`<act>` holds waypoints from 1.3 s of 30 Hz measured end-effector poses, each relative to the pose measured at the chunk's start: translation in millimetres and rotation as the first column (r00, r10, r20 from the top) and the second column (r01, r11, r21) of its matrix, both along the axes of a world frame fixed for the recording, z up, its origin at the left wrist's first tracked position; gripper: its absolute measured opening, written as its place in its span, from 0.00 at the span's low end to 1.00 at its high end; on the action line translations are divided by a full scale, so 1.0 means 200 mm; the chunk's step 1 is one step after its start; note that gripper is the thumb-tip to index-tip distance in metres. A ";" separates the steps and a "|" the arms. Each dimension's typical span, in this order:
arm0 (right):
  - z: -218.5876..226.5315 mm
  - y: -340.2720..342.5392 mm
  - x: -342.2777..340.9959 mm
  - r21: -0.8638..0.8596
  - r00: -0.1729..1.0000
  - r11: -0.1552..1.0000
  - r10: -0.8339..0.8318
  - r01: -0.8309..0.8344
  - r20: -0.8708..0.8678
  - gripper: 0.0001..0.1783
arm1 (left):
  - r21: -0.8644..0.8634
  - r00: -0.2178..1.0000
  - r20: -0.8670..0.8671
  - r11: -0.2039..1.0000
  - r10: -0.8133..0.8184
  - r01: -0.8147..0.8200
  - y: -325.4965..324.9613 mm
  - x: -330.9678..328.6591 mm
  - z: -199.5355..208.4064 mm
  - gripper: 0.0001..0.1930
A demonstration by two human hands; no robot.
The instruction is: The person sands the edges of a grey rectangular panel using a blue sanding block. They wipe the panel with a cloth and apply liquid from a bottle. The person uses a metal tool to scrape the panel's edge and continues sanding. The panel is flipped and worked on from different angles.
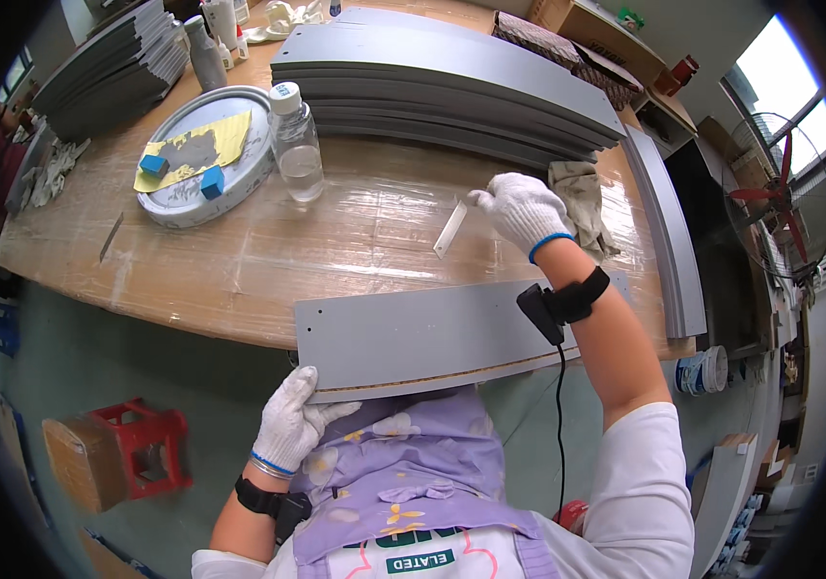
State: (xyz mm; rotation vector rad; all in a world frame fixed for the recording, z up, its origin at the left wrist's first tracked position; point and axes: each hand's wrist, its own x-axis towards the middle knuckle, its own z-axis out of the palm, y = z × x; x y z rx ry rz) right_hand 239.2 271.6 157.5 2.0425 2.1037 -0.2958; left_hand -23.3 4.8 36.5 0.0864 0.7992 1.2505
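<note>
A long grey panel (432,333) with small holes near its left end lies along the table's near edge and overhangs it. A thin brown line runs along its near side. My left hand (287,423), in a white knit glove, grips the panel's near left corner. Over the table beyond the panel is my right hand (527,212), gloved too, its fingers curled closed. What they hold, if anything, is hidden. Just left of its fingertips a narrow pale strip (449,230) slants on the table; whether the two touch is unclear. A crumpled greyish cloth (579,198) lies beside that hand.
Grey panels stand in a stack (432,87) at the back. Left of it are a clear bottle (299,159) and a round lid (176,207) bearing yellow sandpaper and blue blocks. Another grey panel (669,232) lines the right edge. A red stool (147,444) stands lower left.
</note>
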 end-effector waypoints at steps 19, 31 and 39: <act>-0.32 -0.61 -0.11 0.365 0.887 0.930 0.200 -0.038 -0.417 0.10 | 0.092 0.992 0.111 0.995 -0.054 0.044 0.00 -0.03 -0.10 0.11; -0.42 -1.08 -0.07 0.390 0.958 0.899 0.262 -0.198 -0.117 0.24 | 0.111 0.999 0.037 0.994 -0.012 0.008 -0.01 0.01 -0.05 0.16; -0.42 -1.10 -0.09 0.322 0.965 0.935 0.209 -0.150 -0.156 0.25 | 0.097 0.999 0.047 0.995 -0.022 0.017 -0.01 0.00 -0.06 0.13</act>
